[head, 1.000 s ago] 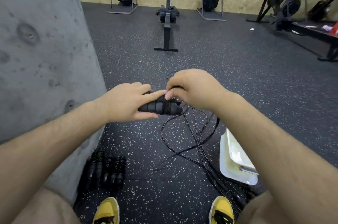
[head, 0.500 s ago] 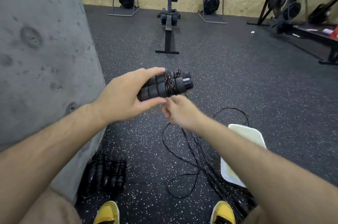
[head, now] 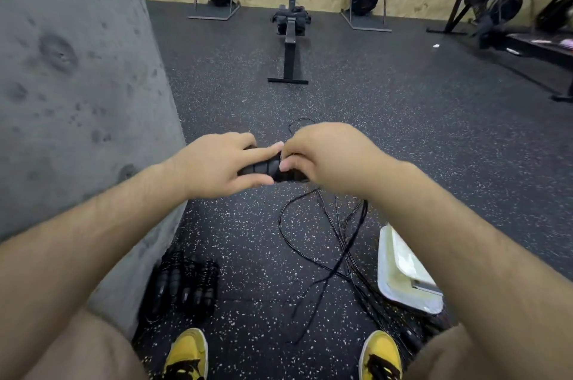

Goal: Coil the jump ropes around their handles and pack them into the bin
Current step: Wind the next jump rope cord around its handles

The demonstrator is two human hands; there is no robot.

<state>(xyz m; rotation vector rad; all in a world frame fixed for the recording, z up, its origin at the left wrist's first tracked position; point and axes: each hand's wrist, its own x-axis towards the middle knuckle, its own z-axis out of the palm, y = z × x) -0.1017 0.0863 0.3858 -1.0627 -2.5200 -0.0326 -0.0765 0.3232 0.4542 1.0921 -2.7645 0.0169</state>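
My left hand [head: 217,164] grips a pair of black ribbed jump rope handles [head: 263,169] held level in front of me. My right hand [head: 322,156] is curled over their right end, pinching the thin black rope there. The rest of that rope [head: 322,243] hangs down and trails in loose loops across the floor between my feet. Several coiled jump ropes [head: 183,282] lie in a bundle on the floor at the lower left. A white bin [head: 400,293] sits on the floor at the lower right, partly hidden by my right forearm.
A grey concrete column [head: 77,85] stands close on my left. My yellow shoes [head: 186,355] are at the bottom edge. A rowing machine [head: 291,23] stands ahead, with more gym machines [head: 496,1] along the plywood wall and at the right.
Half a second ago my right hand was below the handles, pulling rope. It has come back up over the right end of the handles, and the handles have dropped slightly lower.
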